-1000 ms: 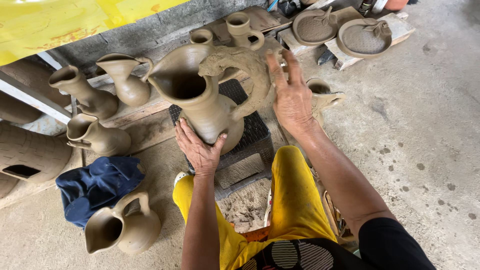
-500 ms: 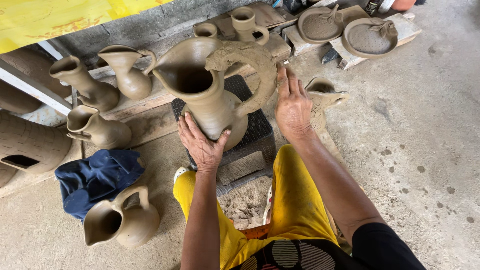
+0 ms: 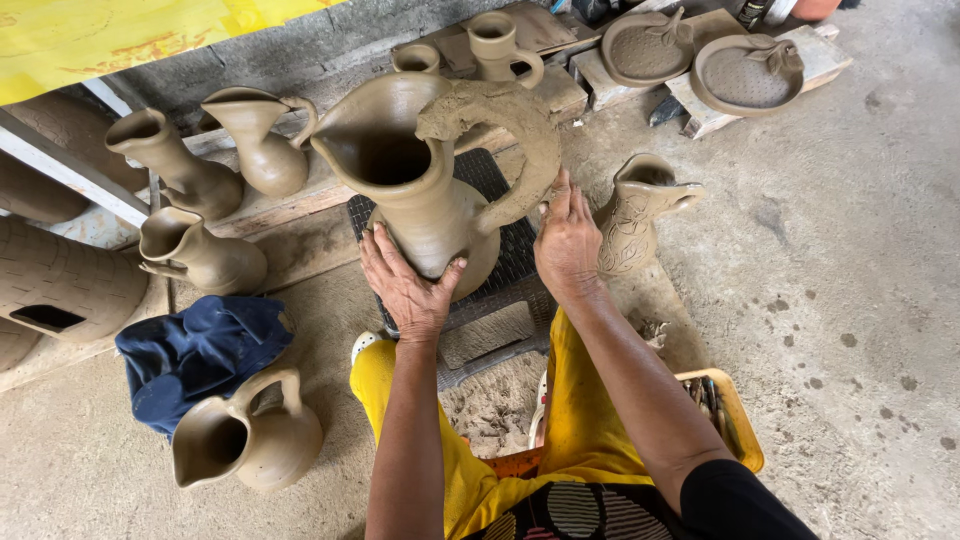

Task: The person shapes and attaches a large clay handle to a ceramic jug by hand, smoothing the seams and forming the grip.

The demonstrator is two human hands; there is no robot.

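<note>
A tall unfired clay jug (image 3: 425,185) with a wide spout and a thick rough handle stands on a dark mat (image 3: 500,265) in front of me. My left hand (image 3: 405,285) lies flat against the jug's lower body, fingers spread. My right hand (image 3: 565,240) presses on the lower end of the handle where it meets the body. Both hands are smeared with clay. My knees in yellow trousers (image 3: 580,410) are under my arms.
Several more clay jugs stand at the left (image 3: 185,175) and one lies by a blue cloth (image 3: 200,350). A carved jug (image 3: 635,215) stands right of my hand. Two clay dishes (image 3: 745,75) rest on boards at the back. A yellow tool tray (image 3: 730,415) sits by my right leg.
My right hand has slid down from the top of the handle to its lower end. My left hand has stayed on the jug's body. The view has shifted slightly.
</note>
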